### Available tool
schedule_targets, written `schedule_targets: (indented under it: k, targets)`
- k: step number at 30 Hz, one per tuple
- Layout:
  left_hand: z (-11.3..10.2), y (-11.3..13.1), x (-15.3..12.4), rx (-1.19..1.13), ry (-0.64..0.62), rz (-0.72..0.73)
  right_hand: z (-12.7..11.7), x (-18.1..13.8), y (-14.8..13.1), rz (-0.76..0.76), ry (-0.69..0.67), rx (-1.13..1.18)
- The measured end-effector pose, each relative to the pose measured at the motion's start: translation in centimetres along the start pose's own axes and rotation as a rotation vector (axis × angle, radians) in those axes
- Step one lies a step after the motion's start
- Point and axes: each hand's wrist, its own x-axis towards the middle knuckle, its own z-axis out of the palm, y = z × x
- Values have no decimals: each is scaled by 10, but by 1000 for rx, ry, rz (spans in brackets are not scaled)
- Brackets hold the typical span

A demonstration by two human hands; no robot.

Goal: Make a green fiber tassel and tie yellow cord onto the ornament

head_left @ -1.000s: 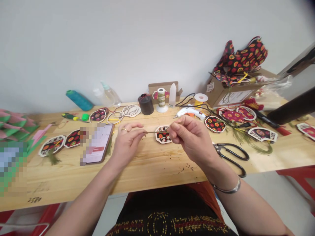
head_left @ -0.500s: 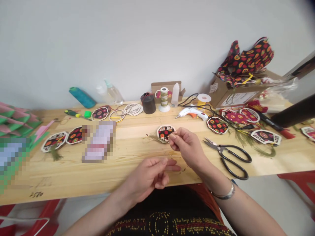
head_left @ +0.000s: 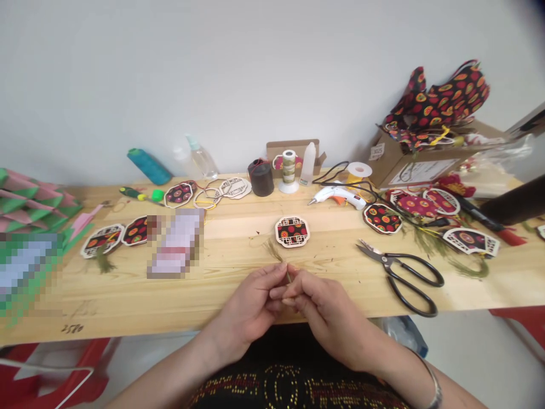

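Note:
My left hand (head_left: 258, 301) pinches an olive-green thread tassel (head_left: 275, 250) between thumb and fingertips, its loose strands fanning out beyond them. Pressed against it, my right hand (head_left: 326, 309) has its fingers closed around the tassel's near end, partly hidden. Just beyond the hands lies an octagonal wooden-framed pendant (head_left: 292, 232) with dark floral fabric and lattice cut-outs. Black-handled scissors (head_left: 400, 267) rest to the right with their blades apart.
A white glue gun (head_left: 338, 196) lies behind, near a black thread spool (head_left: 261, 177) and a cone of olive thread (head_left: 288, 170). Several pendants lie at both sides. A cardboard box (head_left: 409, 162) with patterned cloth stands back right. The table's front edge (head_left: 179, 332) is close.
My right hand has come down and toward me from beside the pendant to meet my left hand. Both now hold the tassel, and the pendant is uncovered. The view has shifted slightly.

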Motion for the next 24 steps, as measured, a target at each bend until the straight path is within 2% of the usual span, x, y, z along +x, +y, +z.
schedule_targets:
  k: [4, 10, 16, 21, 24]
  targets:
    - [-1, 4, -1, -52, -43, -22, 0, -5, 1, 2, -42, -63]
    - [-3, 12, 0, -103, 106, 19, -3, -13, -2, 52, -127, -77]
    - [-6, 13, 3, -7, 182, 84, -5, -17, -3, 100, -217, -11]
    - [-5, 12, 3, 86, 192, 186, -5, -17, -5, 130, -330, 52]
    - [-2, 14, 1, 73, 166, 195, -5, -16, -5, 142, -393, 84]
